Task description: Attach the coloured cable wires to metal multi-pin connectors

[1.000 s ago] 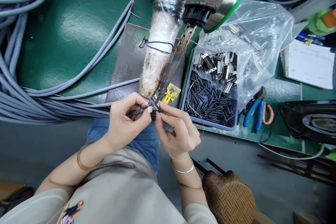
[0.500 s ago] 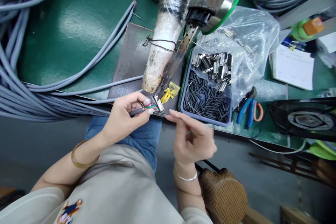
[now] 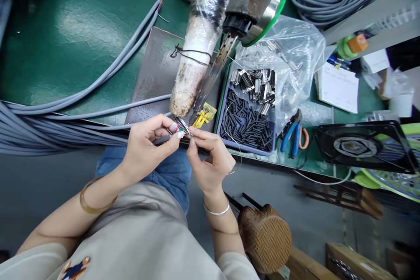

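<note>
My left hand [image 3: 147,144] is closed in a pinch on the stripped end of a grey cable [image 3: 161,141], with thin coloured wires [image 3: 179,128] showing at the fingertips. Against those wires sits a small metal multi-pin connector [image 3: 183,126]. My right hand [image 3: 211,153] pinches the connector's right end between thumb and fingers. Just above the connector are the sooty mouth of a plastic-wrapped pipe [image 3: 190,78] and the tip of a mounted soldering iron [image 3: 217,70]. A yellow piece [image 3: 204,115] lies beside them, right of the connector.
A blue tray [image 3: 244,145] to the right holds black sleeves [image 3: 247,118] and loose connectors under a clear bag [image 3: 292,48]. Farther right are blue-handled pliers [image 3: 291,135] and a black fan [image 3: 364,146]. Grey cables [image 3: 59,133] run along the table edge at left. A stool [image 3: 267,238] stands below.
My right hand has moved left, from apart beside the connector to gripping its end. The connector has turned in the fingers. The whole view has shifted, so the bench appears farther left.
</note>
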`<state>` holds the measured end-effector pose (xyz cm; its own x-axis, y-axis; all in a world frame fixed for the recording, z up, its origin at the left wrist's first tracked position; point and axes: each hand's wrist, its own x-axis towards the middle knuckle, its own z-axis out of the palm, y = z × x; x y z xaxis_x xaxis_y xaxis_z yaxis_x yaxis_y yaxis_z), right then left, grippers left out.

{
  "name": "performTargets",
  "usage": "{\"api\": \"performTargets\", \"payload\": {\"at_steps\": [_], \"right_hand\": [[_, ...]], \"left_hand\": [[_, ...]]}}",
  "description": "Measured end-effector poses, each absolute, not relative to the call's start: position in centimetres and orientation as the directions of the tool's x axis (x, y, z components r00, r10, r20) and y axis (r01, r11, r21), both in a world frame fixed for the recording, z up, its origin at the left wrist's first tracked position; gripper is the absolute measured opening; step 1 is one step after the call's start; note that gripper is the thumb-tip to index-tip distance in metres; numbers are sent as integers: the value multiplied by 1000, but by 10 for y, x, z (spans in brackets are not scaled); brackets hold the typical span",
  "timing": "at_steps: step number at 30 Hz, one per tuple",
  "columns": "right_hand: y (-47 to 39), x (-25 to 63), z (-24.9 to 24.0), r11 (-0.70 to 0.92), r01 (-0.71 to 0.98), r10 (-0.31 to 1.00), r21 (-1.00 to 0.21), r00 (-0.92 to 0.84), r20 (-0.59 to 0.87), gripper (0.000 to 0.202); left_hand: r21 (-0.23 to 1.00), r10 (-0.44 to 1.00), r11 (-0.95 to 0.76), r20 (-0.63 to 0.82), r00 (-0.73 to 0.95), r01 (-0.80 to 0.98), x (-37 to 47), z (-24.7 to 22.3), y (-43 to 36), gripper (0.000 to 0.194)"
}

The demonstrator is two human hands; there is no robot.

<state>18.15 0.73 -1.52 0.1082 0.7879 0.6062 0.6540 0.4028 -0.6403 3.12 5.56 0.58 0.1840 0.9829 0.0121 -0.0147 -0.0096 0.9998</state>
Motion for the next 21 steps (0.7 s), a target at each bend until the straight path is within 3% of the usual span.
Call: {"api": "performTargets", "payload": {"at_steps": [5,21], "right_hand": [[8,182,-18,395,611,801,-686,137,583,19],[19,187,-12,441,665,747,-603,100,657,20]], "left_hand": [[994,984,-98,90,154,46,34,1,54,7],[936,956,-292,283,72,197,45,4,57,12]]}}
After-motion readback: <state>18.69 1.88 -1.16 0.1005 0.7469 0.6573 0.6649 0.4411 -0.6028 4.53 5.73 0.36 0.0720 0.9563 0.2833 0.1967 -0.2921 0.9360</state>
